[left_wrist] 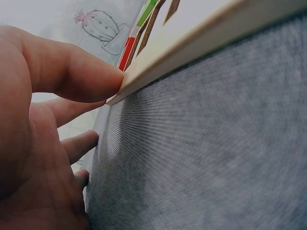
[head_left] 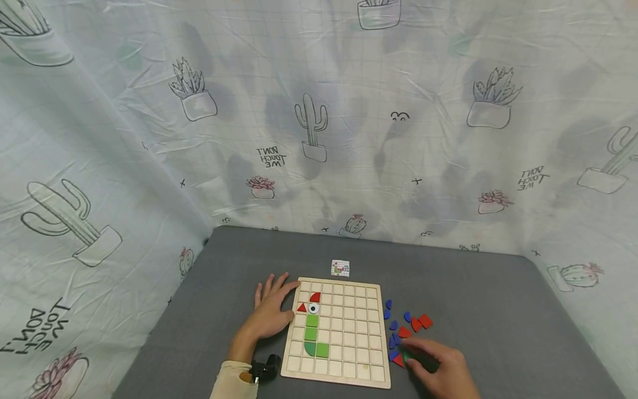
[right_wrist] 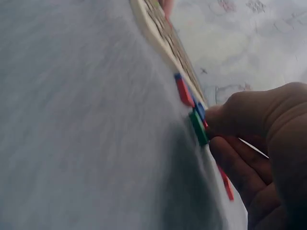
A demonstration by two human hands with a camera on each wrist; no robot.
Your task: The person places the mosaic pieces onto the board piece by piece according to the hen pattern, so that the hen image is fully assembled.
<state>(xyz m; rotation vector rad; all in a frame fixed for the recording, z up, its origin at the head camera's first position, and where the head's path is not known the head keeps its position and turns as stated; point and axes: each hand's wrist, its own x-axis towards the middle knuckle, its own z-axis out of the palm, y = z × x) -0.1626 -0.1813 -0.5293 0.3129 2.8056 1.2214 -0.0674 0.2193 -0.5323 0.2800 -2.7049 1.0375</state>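
A wooden grid board [head_left: 351,338] lies on the table. In its left columns sit a red quarter-round piece [head_left: 315,297], a red triangle [head_left: 302,307], a white eye piece [head_left: 313,308], several light green squares [head_left: 312,321] and a dark green quarter-round piece [head_left: 310,348]. My left hand [head_left: 269,311] rests at the board's left edge, fingers spread, thumb and forefinger touching the rim [left_wrist: 158,57]. Right of the board, my right hand [head_left: 442,367] pinches a dark green piece [right_wrist: 198,128] between thumb and fingers; its full outline is partly hidden.
Loose blue pieces [head_left: 394,325] and red pieces [head_left: 425,321] lie along the board's right side, some close to my right fingers. Beyond the board's far edge is a small picture card [head_left: 340,268]. A patterned curtain [head_left: 349,138] hangs behind the grey table [head_left: 473,299].
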